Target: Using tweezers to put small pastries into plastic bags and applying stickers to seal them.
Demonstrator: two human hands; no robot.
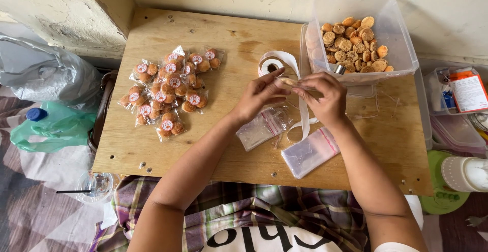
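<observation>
- Sticker strip [304, 111]: thin, limp, light; runs from the roll [270, 65] across the desk [152, 145].
- Left hand [259, 95] and right hand [325, 97] each pinch the strip near the roll; best held by its edges.

Two hands, the left hand [260, 95] and the right hand [325, 97], are seen over one wooden worktop [152, 145]. One clear tub of biscuits [394, 38], one roll of label tape [270, 65], two stacks of empty bags [264, 127] [310, 153] and roughly a dozen filled packets [168, 92] are counted.
</observation>
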